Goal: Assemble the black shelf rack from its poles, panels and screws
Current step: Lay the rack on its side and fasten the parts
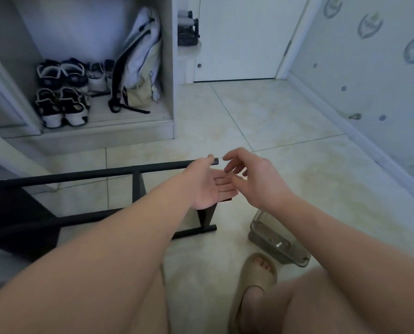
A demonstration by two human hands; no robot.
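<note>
Our left hand [208, 186] lies palm up with fingers straight, its thumb against the end of the upper pole [105, 173]. Our right hand [254, 174] hovers over those fingers, loosely curled; we cannot tell whether it pinches anything. The black shelf rack [137, 186] lies on its side on the tiled floor [285, 131], with a clear container [268, 235] near our sandal [256, 273].

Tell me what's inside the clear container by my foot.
One small silvery piece, maybe a screw, lies on the bottom of the clear container. The right forearm covers its right side.
</note>
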